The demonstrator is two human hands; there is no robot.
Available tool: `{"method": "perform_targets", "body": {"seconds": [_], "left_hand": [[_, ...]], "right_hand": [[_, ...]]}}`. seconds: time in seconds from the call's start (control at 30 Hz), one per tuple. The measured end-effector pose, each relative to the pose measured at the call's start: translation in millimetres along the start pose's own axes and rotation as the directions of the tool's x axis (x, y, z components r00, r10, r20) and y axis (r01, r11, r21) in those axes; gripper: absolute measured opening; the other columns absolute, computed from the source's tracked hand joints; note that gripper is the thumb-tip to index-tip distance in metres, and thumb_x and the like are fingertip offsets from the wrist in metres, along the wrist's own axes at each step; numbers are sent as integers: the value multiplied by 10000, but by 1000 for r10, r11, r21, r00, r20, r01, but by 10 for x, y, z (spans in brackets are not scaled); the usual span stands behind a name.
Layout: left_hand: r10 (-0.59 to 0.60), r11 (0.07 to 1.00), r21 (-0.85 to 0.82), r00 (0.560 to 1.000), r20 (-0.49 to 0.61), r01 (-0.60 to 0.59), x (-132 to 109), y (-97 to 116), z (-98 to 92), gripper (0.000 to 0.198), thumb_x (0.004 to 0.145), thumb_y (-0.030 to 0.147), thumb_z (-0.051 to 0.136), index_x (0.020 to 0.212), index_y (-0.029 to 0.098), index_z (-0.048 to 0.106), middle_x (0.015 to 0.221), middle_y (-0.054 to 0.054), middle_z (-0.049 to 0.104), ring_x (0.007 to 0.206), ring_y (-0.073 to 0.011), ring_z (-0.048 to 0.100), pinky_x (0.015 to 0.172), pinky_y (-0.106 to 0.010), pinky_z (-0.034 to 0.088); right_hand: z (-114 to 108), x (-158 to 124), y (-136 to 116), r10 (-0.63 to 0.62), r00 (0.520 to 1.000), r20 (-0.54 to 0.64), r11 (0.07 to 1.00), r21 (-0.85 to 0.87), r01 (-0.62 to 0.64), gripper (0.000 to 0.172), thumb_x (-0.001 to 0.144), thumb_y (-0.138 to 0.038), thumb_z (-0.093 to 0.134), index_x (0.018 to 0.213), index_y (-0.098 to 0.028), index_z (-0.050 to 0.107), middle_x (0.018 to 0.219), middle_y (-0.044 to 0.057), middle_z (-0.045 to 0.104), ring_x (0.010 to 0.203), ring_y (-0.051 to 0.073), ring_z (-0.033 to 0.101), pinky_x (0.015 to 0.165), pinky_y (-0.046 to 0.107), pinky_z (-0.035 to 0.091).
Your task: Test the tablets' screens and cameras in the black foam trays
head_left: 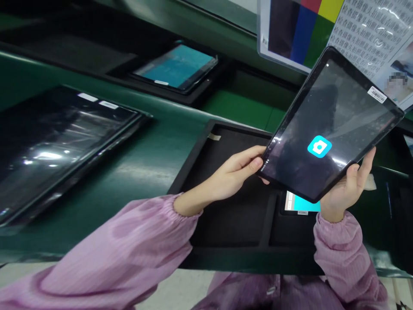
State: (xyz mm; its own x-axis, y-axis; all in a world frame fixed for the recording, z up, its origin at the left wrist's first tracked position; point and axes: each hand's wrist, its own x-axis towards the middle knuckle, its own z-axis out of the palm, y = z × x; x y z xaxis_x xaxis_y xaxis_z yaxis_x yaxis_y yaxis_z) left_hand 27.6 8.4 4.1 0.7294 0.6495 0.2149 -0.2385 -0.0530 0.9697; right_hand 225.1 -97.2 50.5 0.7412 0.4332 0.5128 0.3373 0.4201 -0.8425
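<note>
A black tablet [342,112] is held up and tilted between my two hands, its dark screen showing a turquoise camera icon. My left hand [240,172] grips its lower left edge, thumb on the front. Around the lower right edge, my right hand [343,191] supports it with thumb and fingers; part of that hand is hidden behind the tablet. Below it lies a black foam tray [232,219] with compartments. Another device with a lit turquoise screen [301,201] rests in the tray's right part, partly covered by the held tablet.
On the green bench [145,168], a plastic-wrapped black panel [64,142] lies at left. Further back, a tablet with a teal screen [180,66] sits in a dark tray. Behind the held tablet stand a colour chart [297,34] and a sheet of printed text [371,34].
</note>
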Motion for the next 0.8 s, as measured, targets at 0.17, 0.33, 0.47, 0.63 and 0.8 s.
{"method": "perform_targets", "body": {"seconds": [0.17,0.33,0.47,0.63,0.8], "left_hand": [[22,1000,-5,1000,2,-22,-14,-32,-9,498,1074,582,621,1216,119,733,824,-51,730,754,-192,727,780,-299,635],[48,999,-13,999,-3,-48,-15,-63,-20,502,1075,573,625,1255,117,733,798,-49,729,736,-193,725,777,-308,634],[47,999,-15,999,-7,-47,-2,-80,-19,511,1075,570,628,1284,115,729,816,-57,743,733,-197,732,762,-306,635],[65,998,-20,998,-14,-65,4,-84,-17,481,1079,551,632,1262,119,739,815,-50,742,719,-186,737,749,-287,638],[79,996,-29,997,-11,-80,6,-83,-24,473,1071,557,641,1223,122,746,803,-43,738,704,-185,740,735,-284,641]], "right_hand": [[-1,10,25,-2,1000,-4,987,163,2,449,978,-259,559,1408,-259,688,1445,42,679,1388,254,627,1305,575,377],[-51,0,67,42,999,-5,989,146,-41,468,978,-313,577,1429,-249,687,1276,61,753,1234,278,715,1203,592,494],[-77,-4,98,66,998,9,988,138,-66,461,990,-327,569,1425,-245,693,1212,64,765,1182,275,731,1167,578,524],[-85,-10,110,80,997,-3,984,162,-79,417,976,-334,592,1357,-234,732,1153,58,775,1119,266,746,1178,567,517],[-90,-26,142,127,992,-5,982,143,-125,465,983,-388,577,1399,-219,696,1154,79,773,1126,275,743,1171,573,524]]}}
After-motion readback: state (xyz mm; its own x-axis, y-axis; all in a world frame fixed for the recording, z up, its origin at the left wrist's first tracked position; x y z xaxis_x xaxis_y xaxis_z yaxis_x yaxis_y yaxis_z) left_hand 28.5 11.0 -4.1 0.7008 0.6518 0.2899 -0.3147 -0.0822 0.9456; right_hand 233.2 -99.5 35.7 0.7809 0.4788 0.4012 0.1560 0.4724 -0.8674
